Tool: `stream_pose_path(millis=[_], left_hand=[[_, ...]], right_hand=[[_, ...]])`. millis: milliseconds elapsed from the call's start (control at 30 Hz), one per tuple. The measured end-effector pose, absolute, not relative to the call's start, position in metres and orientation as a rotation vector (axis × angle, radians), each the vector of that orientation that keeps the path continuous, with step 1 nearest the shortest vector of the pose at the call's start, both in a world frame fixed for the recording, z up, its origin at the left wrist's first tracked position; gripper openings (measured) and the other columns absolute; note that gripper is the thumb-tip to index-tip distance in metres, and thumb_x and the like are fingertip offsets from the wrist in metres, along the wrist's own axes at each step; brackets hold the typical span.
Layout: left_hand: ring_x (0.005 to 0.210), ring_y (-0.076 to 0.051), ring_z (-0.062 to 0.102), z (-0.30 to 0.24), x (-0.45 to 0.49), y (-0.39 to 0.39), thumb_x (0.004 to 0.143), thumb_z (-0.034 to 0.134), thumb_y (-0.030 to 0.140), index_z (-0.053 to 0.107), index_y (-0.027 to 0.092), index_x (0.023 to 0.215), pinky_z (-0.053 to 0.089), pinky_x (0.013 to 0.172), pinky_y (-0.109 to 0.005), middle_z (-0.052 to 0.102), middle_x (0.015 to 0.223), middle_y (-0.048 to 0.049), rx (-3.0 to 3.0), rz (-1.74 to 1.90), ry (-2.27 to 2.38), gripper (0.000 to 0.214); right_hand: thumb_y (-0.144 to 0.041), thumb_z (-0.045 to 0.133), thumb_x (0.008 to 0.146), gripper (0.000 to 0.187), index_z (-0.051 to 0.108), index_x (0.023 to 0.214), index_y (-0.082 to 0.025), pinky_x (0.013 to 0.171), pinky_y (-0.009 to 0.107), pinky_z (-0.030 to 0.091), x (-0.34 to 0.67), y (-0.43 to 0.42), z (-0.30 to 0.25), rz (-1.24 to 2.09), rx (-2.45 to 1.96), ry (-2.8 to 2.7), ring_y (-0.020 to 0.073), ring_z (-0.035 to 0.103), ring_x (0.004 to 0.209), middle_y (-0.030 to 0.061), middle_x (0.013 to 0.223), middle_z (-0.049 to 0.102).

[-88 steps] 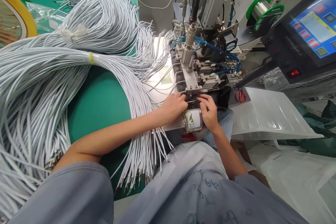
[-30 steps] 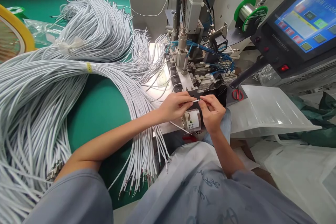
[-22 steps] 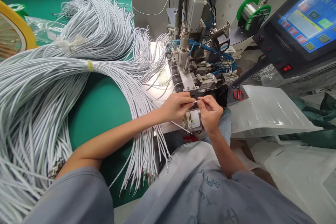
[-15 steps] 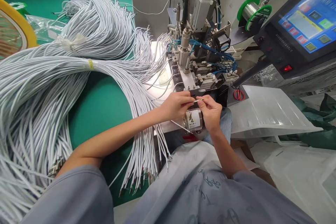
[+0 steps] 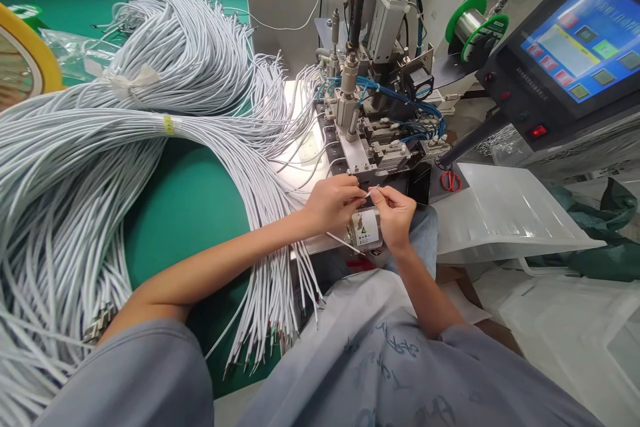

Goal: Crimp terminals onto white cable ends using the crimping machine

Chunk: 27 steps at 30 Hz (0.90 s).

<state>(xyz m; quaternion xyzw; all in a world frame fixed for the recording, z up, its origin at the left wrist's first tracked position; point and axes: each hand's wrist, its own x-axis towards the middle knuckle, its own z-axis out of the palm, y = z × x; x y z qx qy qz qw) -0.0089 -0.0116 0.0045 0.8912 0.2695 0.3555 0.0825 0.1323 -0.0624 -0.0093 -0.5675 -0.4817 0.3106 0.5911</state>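
— What's the picture at the machine (image 5: pixel 373 113)?

— Both hands have come back off its front edge since a few seconds ago, and a single white cable (image 5: pixel 345 244) is now out in the open just in front of it. The left hand (image 5: pixel 334 201) has its grip pinched on the cable near the tip; the right hand (image 5: pixel 396 213) has its fingertips closed on the bare end (image 5: pixel 373 191) itself. From there the cable trails down past the metal cylinder (image 5: pixel 367 230) under the machine. In my judgement the end is being dressed by hand before it goes into the machine.

— Any writing to read?

— Little. The cylinder's label shows a dark triangle mark with small print beneath, too fine to make out. The touchscreen (image 5: pixel 580 47), right of the machine, shows coloured buttons and an unreadable line on its bezel.

— And to the left of the machine?

— Bundled white cables (image 5: pixel 150 127) heaped over the green tabletop (image 5: pixel 190 213) — one bundle banded yellow.
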Motion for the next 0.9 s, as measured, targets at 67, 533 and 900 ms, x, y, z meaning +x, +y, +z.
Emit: stream_pose_path(millis=[67,533,900], left_hand=[[0.056,-0.011,0.046,0.004,-0.010,-0.008,0.087,0.043,0.013,0.064,0.016,0.072,0.031,0.048,-0.024,0.057,0.062,-0.0012,2.871,1.050,0.787,0.026],[0.062,-0.009,0.053,-0.012,-0.007,-0.006,0.085,0.048,0.015,0.069,0.015,0.085,0.039,0.055,-0.019,0.057,0.069,-0.0008,2.465,0.638,0.777,0.022],[0.060,-0.011,0.050,-0.022,-0.006,-0.005,0.084,0.041,0.010,0.067,0.014,0.081,0.037,0.053,-0.021,0.054,0.066,-0.0023,2.596,0.794,0.783,0.027]], right_hand=[[-0.028,0.059,0.076,0.019,0.065,0.062,-0.015,0.049,0.025,0.031,0.139,-0.062,-0.005,0.617,-1.384,-1.278,0.0085,0.033,0.049,-0.0042,0.051,0.036],[-0.028,0.056,0.078,0.022,0.062,0.061,-0.015,0.048,0.024,0.026,0.149,-0.055,-0.025,0.696,-1.361,-1.335,0.0082,0.031,0.050,-0.0051,0.051,0.031],[-0.027,0.055,0.077,0.025,0.057,0.054,-0.016,0.047,0.025,0.026,0.156,-0.050,-0.031,0.723,-1.367,-1.394,0.0077,0.029,0.048,-0.0052,0.050,0.029]])
